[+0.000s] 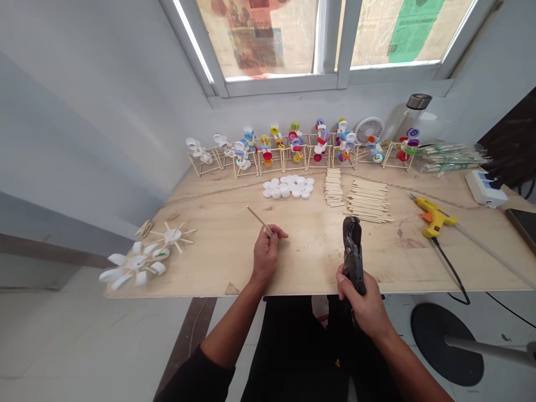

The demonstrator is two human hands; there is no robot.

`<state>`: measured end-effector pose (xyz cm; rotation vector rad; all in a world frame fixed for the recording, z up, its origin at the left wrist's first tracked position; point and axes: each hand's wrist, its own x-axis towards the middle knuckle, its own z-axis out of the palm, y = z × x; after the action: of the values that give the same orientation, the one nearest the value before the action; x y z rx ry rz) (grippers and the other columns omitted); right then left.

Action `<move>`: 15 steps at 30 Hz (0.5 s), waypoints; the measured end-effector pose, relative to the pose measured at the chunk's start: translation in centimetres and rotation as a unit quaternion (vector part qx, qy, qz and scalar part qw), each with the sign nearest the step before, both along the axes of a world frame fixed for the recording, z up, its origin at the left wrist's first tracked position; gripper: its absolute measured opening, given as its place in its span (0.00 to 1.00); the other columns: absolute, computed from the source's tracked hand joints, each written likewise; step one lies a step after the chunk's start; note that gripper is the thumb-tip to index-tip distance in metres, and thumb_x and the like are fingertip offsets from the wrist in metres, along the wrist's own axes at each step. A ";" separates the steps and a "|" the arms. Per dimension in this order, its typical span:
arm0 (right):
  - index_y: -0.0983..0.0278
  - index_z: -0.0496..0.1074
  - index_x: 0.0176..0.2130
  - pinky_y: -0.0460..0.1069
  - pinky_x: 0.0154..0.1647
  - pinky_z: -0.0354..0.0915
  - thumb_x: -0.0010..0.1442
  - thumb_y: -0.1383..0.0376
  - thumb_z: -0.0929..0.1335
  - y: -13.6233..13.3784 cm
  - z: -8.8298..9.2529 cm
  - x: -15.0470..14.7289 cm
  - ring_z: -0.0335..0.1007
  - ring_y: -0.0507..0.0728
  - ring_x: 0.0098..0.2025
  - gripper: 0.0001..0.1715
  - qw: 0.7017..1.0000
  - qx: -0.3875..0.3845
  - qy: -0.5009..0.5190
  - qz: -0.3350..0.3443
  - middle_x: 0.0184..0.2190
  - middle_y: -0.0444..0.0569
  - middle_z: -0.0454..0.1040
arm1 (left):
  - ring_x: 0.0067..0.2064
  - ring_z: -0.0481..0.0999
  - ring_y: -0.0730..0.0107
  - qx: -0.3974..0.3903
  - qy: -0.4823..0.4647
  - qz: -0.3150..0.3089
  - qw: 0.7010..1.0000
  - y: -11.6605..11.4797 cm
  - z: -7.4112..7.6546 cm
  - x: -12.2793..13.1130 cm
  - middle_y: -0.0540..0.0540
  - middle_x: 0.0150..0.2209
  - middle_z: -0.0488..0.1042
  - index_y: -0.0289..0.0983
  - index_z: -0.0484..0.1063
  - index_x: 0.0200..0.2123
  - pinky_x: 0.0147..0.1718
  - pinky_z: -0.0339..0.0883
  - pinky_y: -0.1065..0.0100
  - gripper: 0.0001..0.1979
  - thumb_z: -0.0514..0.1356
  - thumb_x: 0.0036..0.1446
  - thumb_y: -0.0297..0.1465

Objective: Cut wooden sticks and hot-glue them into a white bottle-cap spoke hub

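Note:
My left hand (266, 254) is closed around a thin wooden stick (257, 218), pinched near its lower end. The stick's free end slants up and left above the wooden table (218, 257). On the right, my right hand (365, 301) grips dark metal pliers (353, 254) at the table's front edge, with their jaws pointing away from me. Beyond the pliers lie a pile of longer cut sticks (368, 200) and a pile of shorter sticks (334, 187). A cluster of white bottle caps (288, 187) sits left of these piles.
Stick frames with colourful cap wheels (296, 148) line the back. A yellow glue gun (438, 218) with its cord lies right, near a power strip (486, 188). White wheels (136, 263) rest at the left edge. A small fan (369, 131) and bottle (412, 117) stand behind.

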<state>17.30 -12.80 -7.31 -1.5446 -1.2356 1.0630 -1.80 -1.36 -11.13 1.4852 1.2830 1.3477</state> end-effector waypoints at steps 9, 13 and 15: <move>0.63 0.64 0.30 0.46 0.24 0.59 0.60 0.54 0.61 -0.1 -0.2 -0.1 0.60 0.52 0.23 0.15 1.000 -0.005 0.006 0.002 0.18 0.41 0.61 | 0.34 0.72 0.70 -0.014 0.009 -0.007 1.000 0.6 0.0 0.2 0.49 0.29 0.72 0.38 0.64 0.34 0.40 0.65 0.65 0.05 0.50 0.59 0.32; 0.63 0.64 0.29 0.46 0.23 0.59 0.59 0.53 0.62 -0.2 -0.4 -0.1 0.60 0.52 0.22 0.17 1.000 -0.006 -0.002 0.001 0.18 0.41 0.62 | 0.33 0.72 0.71 -0.020 0.011 -0.006 1.000 0.8 0.0 0.3 0.50 0.28 0.71 0.38 0.64 0.34 0.39 0.64 0.66 0.05 0.50 0.59 0.31; 0.63 0.64 0.30 0.46 0.23 0.59 0.59 0.52 0.62 -0.3 -0.5 -0.2 0.60 0.52 0.22 0.17 1.000 -0.003 -0.004 0.002 0.18 0.41 0.62 | 0.32 0.71 0.71 -0.025 0.011 -0.006 1.000 0.8 0.1 0.4 0.51 0.27 0.71 0.38 0.63 0.34 0.39 0.64 0.65 0.04 0.50 0.59 0.31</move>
<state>17.13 -13.10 -7.84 -1.5522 -1.2427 1.0650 -1.41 -0.52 -11.06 1.4745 1.3100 1.2864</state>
